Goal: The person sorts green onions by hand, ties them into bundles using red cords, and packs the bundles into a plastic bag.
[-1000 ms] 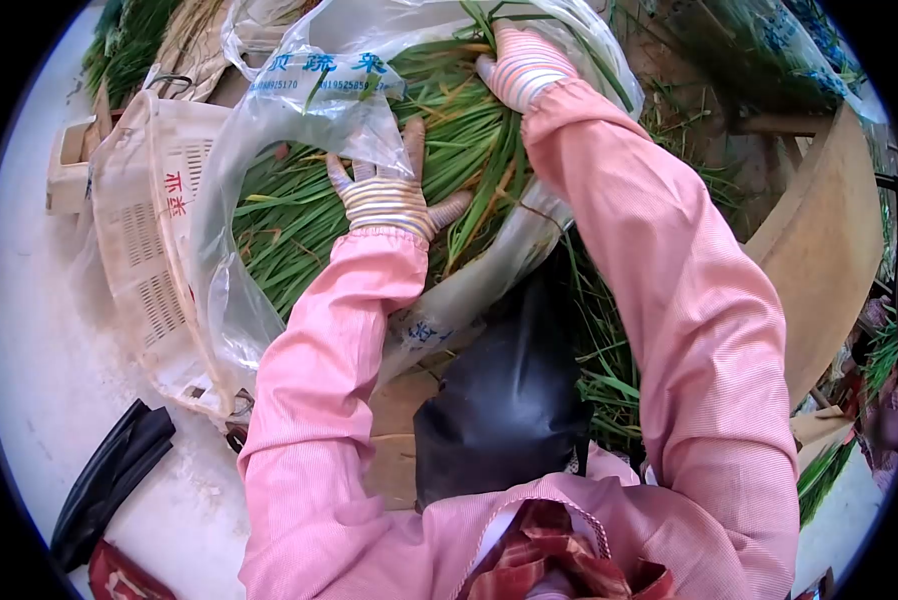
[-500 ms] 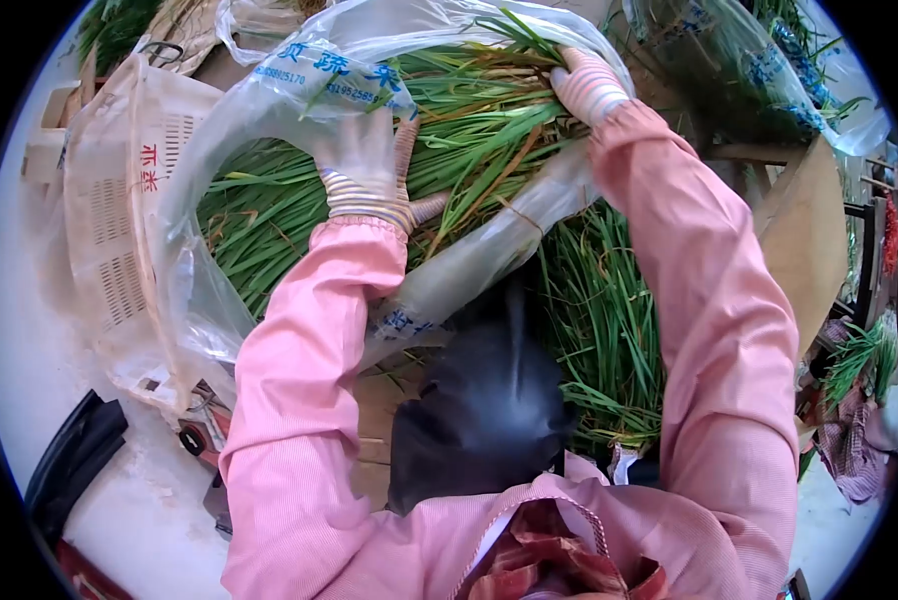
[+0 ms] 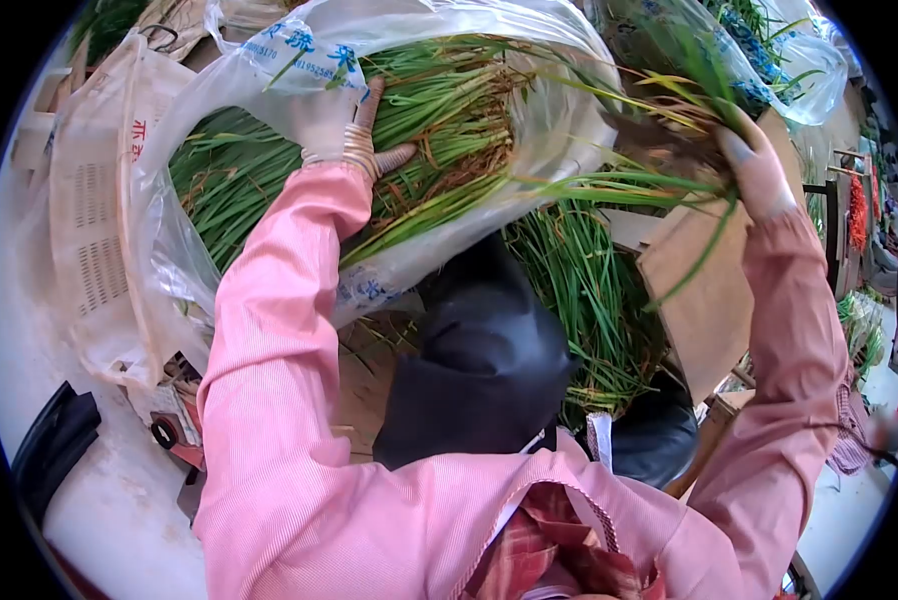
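Observation:
A clear plastic bag (image 3: 569, 125) with blue lettering lies wide open in front of me, filled with garlic chives (image 3: 439, 110), their brownish ends toward the right. My left hand (image 3: 344, 135), in a striped glove, rests on these chives with thumb and forefinger apart; the plastic covers its other fingers. Out to the right of the bag, my gloved right hand (image 3: 759, 170) is closed round a loose bunch of chives (image 3: 684, 187). Long leaves of the bunch trail left over the bag's edge, and some droop. More chives (image 3: 589, 290) are heaped below the bag, beside my knee.
A pale slotted plastic basket (image 3: 99, 230) stands against the bag's left side. On the right are a cardboard sheet (image 3: 704, 290) and another plastic bag (image 3: 659, 45) with greens. My knee under black covering (image 3: 489, 340) is close below the bag.
My right hand has left the chives in the bag and swung right, carrying a bunch. My left hand stays on the chives; brown ends now show at the right of the pile.

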`<state>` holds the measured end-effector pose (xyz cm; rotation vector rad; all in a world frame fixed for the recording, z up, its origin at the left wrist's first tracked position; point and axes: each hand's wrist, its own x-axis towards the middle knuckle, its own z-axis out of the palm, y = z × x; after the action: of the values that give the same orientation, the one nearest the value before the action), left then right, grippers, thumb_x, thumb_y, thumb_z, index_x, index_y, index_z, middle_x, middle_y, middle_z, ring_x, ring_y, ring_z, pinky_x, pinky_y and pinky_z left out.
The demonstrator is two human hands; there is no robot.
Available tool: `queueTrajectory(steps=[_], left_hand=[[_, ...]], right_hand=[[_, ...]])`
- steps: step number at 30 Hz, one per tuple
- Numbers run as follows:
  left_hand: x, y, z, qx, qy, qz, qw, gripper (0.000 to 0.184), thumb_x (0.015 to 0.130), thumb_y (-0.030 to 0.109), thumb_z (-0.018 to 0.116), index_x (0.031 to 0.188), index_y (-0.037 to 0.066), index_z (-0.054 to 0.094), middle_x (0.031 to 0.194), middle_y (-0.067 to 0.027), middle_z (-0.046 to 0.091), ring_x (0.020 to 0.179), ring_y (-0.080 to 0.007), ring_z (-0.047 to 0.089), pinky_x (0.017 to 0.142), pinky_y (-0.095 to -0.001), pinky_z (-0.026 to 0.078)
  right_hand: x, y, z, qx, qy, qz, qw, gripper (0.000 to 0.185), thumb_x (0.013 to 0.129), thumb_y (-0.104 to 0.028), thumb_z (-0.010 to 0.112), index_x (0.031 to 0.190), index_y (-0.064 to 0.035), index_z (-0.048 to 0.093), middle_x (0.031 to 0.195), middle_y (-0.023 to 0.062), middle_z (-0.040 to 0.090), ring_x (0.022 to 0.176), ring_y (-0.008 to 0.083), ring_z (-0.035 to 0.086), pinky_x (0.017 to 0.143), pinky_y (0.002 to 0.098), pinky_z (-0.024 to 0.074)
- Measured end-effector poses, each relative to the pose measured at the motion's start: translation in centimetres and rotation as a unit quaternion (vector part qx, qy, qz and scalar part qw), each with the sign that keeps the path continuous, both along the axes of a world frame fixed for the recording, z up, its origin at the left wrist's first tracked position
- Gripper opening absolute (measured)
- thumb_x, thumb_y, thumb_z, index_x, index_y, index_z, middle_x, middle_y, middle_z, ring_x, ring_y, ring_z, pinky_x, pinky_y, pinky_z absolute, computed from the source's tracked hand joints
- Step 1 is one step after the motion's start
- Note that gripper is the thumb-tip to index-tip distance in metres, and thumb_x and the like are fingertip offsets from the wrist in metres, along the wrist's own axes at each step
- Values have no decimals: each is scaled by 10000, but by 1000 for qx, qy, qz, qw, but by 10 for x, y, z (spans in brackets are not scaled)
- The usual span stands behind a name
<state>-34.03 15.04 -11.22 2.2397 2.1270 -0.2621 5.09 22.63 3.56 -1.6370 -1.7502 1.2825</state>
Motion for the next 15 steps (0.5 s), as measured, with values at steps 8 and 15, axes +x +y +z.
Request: queueTrajectory(steps=[8,15], left_hand=[[4,-5,8,68,50,-10,996,913,598,654,533,1312,200,191,1344,-115,215,1201,-312,231,982,-427,176],[-22,10,50,-58,-60,-32,996,850,587,475,668,1286,214,259,1318,-136,258,1197,-333,262,974,-394,250]], right_hand=[[30,-198,52,-143,29,-160,976,129,821,-141,465,836,-37,541,613,50,550,484,113,507,432,237,400],[1,-273,-26,-205,-517,371,744,721,595,-413,673,1158,-80,367,1100,166,469,876,330,542,735,394,451]])
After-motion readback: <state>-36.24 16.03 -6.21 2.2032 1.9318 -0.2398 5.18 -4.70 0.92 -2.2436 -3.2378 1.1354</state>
